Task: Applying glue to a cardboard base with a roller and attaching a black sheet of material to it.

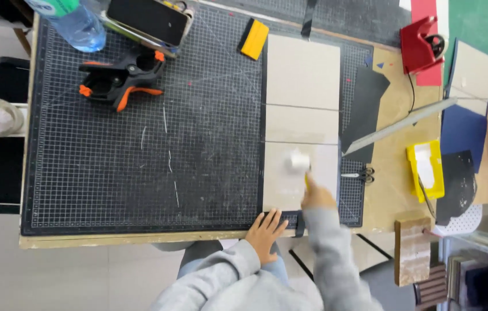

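Hands at work over a dark gridded cutting mat (140,144) on a wooden desk (393,190), seen from above. The right hand (316,198) drives a small white roller (298,160) by its yellow handle across the nearest of three pale grey boards (290,184), which lie in a column at the mat's 3 o'clock side. Its fingers are closed around the handle, though motion blur hides the exact grip. The left hand (266,231) lies flat at the mat's 6 o'clock edge, fingers spread and pointing toward 1 o'clock, just beside the board's near corner without clearly touching it.

Judged from this view, the rolling goes best with even, overlapping strokes running from the board's middle out to its edges, the roller kept level so neither end digs in, and the free hand steadying the board against sliding. Both forearms, in grey sleeves, reach up from 6 o'clock, the right one extended further and nearly straight.

Orange-and-black spring clamps (120,80) sit at 11 o'clock on the mat, a yellow scraper (254,38) at 12 o'clock. A metal ruler (399,125) and small scissors (359,174) lie at 3 o'clock, beyond the boards.
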